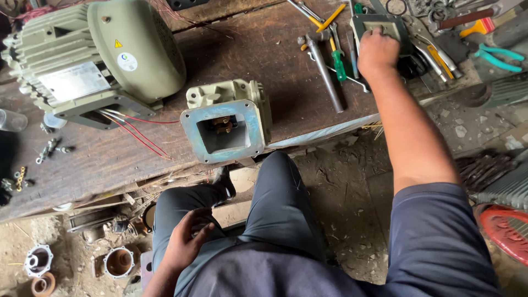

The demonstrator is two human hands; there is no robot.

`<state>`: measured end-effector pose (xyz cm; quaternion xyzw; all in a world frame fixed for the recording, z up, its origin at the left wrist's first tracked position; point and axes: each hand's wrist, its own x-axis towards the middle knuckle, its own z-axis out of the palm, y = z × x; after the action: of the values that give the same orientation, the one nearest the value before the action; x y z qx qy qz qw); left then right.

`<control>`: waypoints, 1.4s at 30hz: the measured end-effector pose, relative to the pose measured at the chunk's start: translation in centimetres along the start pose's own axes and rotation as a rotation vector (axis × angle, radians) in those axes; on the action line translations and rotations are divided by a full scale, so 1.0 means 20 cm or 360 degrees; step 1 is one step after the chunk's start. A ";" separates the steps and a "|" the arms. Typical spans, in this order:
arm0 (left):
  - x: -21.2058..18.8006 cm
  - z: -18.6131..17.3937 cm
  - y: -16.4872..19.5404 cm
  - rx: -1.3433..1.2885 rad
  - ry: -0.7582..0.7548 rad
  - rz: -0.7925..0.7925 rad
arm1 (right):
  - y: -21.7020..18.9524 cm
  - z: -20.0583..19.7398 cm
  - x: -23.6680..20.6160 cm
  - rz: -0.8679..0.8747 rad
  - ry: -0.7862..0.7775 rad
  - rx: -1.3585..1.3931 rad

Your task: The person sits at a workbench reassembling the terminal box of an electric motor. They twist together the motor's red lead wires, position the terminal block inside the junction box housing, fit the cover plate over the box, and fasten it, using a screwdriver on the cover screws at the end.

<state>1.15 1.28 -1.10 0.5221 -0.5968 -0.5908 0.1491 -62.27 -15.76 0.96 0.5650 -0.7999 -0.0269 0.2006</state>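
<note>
The cover plate [385,28], a dark square lid with a pale centre, lies at the 1 o'clock end of the surface [264,60], off the motor. The right hand [377,54] rests on its near edge, fingers curled over it in a grasp; whether it is lifted clear cannot be told. The left hand [184,242] lies on the thigh at 7 o'clock, fingers loosely bent, holding nothing.

At centre stands the terminal box [226,122], open side up, brass terminals showing inside, its face uncovered. At 10 o'clock lies the motor [93,55], pale green, its box seat bare, with red leads [137,132] trailing loose toward the box. Loose bolts [52,147] sit at 9 o'clock.

Judgement: the disassembly stage appears complete; the box, the leads and the plate are all unfitted.

Beside the plate lie a hammer [325,74], a green screwdriver [337,58] and teal pliers [498,55].
</note>
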 end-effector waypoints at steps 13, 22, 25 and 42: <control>-0.08 -0.06 -0.04 0.0078 0.0163 0.0021 | 0.08 -0.12 0.05 0.0078 0.0553 -0.0172; -0.06 -0.04 -0.04 -0.0026 0.0133 0.0030 | 0.32 -0.46 -0.04 0.0095 0.0762 0.0522; -0.02 -0.02 0.04 0.0023 0.0099 0.0118 | 0.38 -0.75 -0.16 -0.0166 0.0895 0.0914; -0.08 0.20 0.43 -0.1283 -0.0817 0.0325 | -0.64 -1.26 -1.22 0.0579 -0.0155 0.3320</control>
<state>-5.23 2.57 6.02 0.1991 -0.3861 -0.8669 0.2447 -35.08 6.59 13.58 0.3277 -0.5069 0.6808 -0.4150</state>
